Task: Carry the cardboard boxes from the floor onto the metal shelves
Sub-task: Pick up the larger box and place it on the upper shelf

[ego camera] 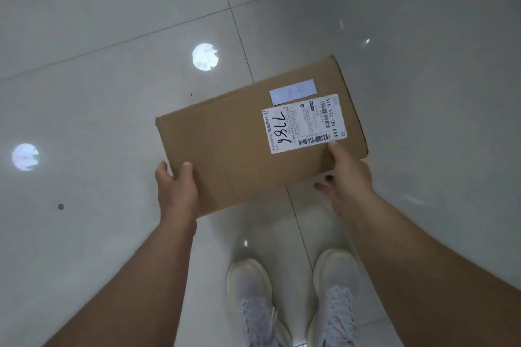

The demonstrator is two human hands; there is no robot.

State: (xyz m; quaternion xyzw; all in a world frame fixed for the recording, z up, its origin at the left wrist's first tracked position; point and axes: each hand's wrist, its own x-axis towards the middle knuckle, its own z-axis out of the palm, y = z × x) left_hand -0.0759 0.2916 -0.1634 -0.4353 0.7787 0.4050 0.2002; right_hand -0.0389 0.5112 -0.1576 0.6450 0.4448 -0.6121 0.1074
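Note:
A flat brown cardboard box (234, 144) with a white shipping label and a handwritten number on top is held level above the floor, in the middle of the view. My left hand (176, 191) grips its near left corner, thumb on top and fingers underneath. My right hand (348, 177) holds the near right edge, with the thumb pressed on the label's corner and the fingers curled under the box. No metal shelves are in view.
Glossy grey floor tiles (98, 110) fill the view, with two round reflections of ceiling lights (205, 56) at the left. My two white sneakers (293, 301) stand on the floor below the box.

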